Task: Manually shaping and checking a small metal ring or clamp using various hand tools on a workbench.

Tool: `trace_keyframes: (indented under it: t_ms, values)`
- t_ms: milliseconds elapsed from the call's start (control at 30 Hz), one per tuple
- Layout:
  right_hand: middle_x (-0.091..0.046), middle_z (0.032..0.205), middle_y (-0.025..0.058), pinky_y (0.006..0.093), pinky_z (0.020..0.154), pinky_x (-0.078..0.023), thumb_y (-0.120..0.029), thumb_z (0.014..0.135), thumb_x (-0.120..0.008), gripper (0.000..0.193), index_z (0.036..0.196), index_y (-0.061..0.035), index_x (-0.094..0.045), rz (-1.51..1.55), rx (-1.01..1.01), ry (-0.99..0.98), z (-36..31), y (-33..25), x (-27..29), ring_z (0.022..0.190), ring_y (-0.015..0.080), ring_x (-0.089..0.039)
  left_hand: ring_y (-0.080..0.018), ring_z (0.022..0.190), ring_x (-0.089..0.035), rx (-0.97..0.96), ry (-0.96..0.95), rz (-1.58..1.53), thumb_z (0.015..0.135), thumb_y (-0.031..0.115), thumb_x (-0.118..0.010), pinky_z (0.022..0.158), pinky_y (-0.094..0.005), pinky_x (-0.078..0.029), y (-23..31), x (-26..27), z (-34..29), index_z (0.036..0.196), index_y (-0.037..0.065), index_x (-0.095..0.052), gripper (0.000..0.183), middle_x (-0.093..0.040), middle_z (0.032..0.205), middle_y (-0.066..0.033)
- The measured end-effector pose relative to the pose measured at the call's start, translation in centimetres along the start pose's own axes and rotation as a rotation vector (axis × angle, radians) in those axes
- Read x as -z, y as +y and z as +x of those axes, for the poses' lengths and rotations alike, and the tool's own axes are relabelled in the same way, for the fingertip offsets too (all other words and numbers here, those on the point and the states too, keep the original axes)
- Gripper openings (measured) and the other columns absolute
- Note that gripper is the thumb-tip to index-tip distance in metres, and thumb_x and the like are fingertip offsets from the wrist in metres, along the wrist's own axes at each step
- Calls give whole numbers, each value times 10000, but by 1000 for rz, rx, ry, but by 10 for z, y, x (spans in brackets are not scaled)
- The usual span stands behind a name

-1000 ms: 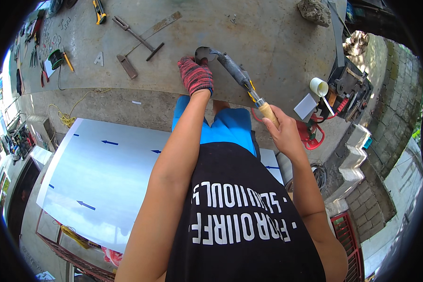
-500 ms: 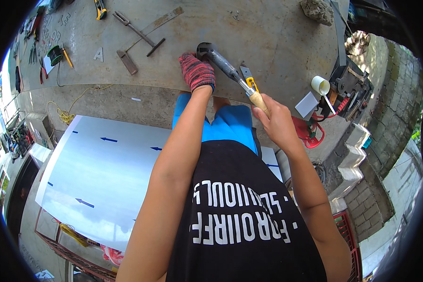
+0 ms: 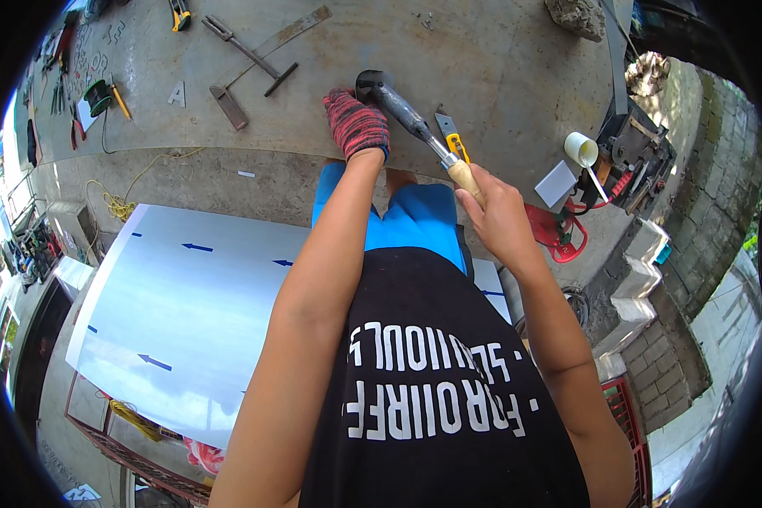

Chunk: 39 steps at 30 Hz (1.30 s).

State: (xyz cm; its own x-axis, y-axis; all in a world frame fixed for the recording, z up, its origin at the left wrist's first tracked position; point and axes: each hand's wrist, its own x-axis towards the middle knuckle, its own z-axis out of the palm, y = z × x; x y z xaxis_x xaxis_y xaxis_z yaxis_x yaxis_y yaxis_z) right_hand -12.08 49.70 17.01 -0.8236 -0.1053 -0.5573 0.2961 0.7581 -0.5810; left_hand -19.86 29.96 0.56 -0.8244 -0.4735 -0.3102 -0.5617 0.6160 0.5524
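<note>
My right hand (image 3: 493, 207) is bare and wrapped round the wooden handle of a tool that looks like a large soldering iron (image 3: 405, 114). Its grey barrel slants up and left to a dark, bent head over the metal tabletop (image 3: 474, 51). Beside that head, at the table's near edge, my left hand (image 3: 356, 123) wears a red and black knitted glove. The gloved fingers are curled in, and whatever they hold is hidden. A yellow utility knife (image 3: 454, 146) lies on the table just beyond the tool's neck.
Farther left lie a T-handled metal tool (image 3: 258, 59), a wood-and-metal square (image 3: 230, 108), a spool (image 3: 98, 98) and pliers (image 3: 77, 131). A stone (image 3: 577, 17) sits at the far right. A white cup (image 3: 580, 149) and a red chair (image 3: 559, 233) are to the right.
The whole view has shifted slightly. Both hands and the soldering iron keep nearly the same place over the table, with no grip changed.
</note>
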Motion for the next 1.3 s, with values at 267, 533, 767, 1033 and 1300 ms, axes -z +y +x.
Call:
trace_keyframes:
  t_ms: [267,533,767,1033,1300]
  values:
    - [-689,973,253,514,766,-534,-173,944,-685,366,1227,38,-588,-64,33,46,-4,0,-6,874,445,-684,-430,1109,-581,40,-25,-15,815,85,-706,974,-491,-469,2,0,1,1092,12,-587,310,-593,1146,-239]
    - [-691,975,255,508,767,-547,-183,947,-682,372,1231,42,-599,-99,18,11,0,-8,3,861,437,-694,-435,1110,-576,17,-23,-1,812,85,-703,984,-491,-462,-2,-2,2,1095,7,-588,315,-599,1133,-245]
    - [-690,955,264,509,759,-534,-178,943,-686,362,1212,50,-603,-43,2,-11,1,-10,5,864,451,-685,-427,1114,-580,21,-16,-14,817,109,-707,984,-490,-465,0,-1,1,1093,7,-592,316,-605,1129,-239]
    - [-688,938,268,511,748,-531,-170,943,-682,345,1194,52,-600,-14,-4,-24,0,-14,4,859,455,-683,-424,1107,-586,17,-3,-5,825,112,-700,981,-493,-468,-4,-4,1,1092,13,-593,303,-604,1138,-235]
    - [-692,943,263,522,752,-536,-173,950,-676,364,1215,60,-587,-77,35,22,-2,-12,0,849,451,-690,-424,1105,-589,36,-6,-10,840,102,-682,972,-486,-475,-2,-4,2,1095,16,-586,286,-600,1142,-234]
